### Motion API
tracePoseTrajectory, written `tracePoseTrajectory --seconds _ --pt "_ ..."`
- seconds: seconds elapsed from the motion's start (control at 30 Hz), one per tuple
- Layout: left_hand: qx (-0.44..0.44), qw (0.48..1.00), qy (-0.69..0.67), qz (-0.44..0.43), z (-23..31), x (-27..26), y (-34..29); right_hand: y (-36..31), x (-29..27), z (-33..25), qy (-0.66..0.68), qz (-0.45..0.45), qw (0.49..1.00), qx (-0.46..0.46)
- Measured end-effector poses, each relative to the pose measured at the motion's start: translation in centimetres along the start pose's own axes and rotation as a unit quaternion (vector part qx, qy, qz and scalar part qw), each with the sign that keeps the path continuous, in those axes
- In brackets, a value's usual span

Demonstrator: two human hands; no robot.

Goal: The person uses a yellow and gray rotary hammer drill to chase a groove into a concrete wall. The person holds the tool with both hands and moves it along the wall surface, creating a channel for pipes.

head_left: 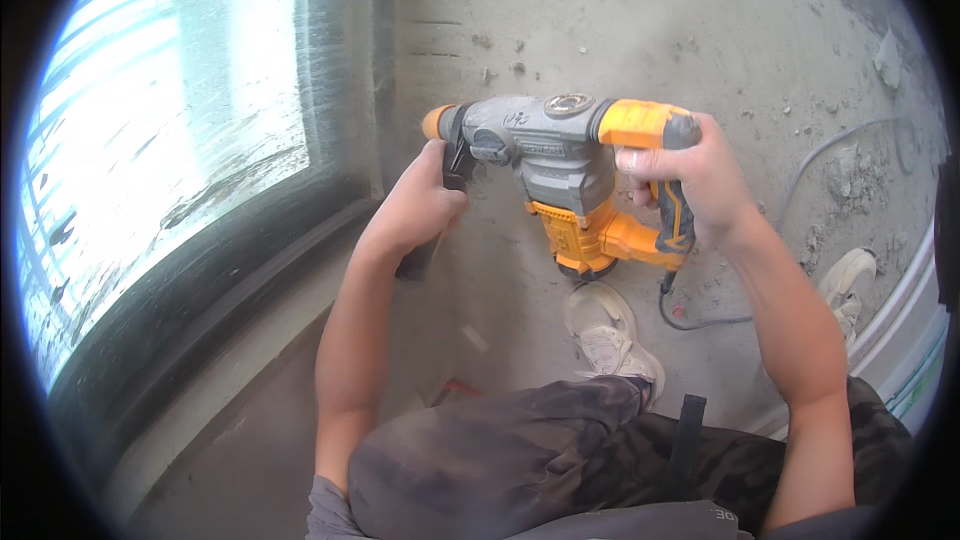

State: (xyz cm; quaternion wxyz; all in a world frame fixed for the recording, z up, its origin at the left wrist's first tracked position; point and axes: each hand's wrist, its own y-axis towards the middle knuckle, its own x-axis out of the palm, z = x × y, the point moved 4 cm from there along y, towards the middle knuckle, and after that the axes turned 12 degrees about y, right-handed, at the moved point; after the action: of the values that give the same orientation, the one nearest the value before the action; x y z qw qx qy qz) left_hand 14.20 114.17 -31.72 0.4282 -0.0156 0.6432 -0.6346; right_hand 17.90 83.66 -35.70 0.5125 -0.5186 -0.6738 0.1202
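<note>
A grey and orange rotary hammer drill [560, 155] is held out in front of me, its chuck end pointing left toward the window side. My left hand [418, 202] is closed around the black side handle [418, 258] near the front collar. At the rear, my right hand [708, 180] wraps around the orange and black main handle [677, 215], the thumb lying across its inner side. The orange motor housing hangs down above my shoe. No bit can be made out beyond the chuck.
On the left, a bright dusty window [200, 70] sits in a dark frame above a ledge [240, 340]. A power cord [710, 324] runs from the drill across the dusty concrete floor [600, 30], where bits of rubble lie. My white shoes [612, 340] stand below; pale pipes [905, 310] lie at right.
</note>
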Motion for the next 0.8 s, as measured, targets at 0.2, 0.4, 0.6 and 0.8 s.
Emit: tracePoseTrajectory --seconds 0.2,0.4,0.6,0.8 --pt "0.045 0.929 -0.342 -0.132 -1.2 -0.1 2.3 3.9 1.0 -5.2 -0.111 -0.049 0.993 0.001" --pt "0.029 0.941 -0.333 -0.049 0.4 2.0 -0.7 2.0 0.3 -6.4 -0.138 -0.073 0.987 -0.024" --pt "0.015 0.951 -0.297 -0.082 1.4 5.5 -4.7 -5.2 -3.7 -2.7 -0.051 -0.020 0.998 -0.012" --pt "-0.023 0.968 -0.233 -0.088 0.7 4.4 -4.1 -4.1 -5.1 2.5 0.011 -0.010 1.000 0.020"
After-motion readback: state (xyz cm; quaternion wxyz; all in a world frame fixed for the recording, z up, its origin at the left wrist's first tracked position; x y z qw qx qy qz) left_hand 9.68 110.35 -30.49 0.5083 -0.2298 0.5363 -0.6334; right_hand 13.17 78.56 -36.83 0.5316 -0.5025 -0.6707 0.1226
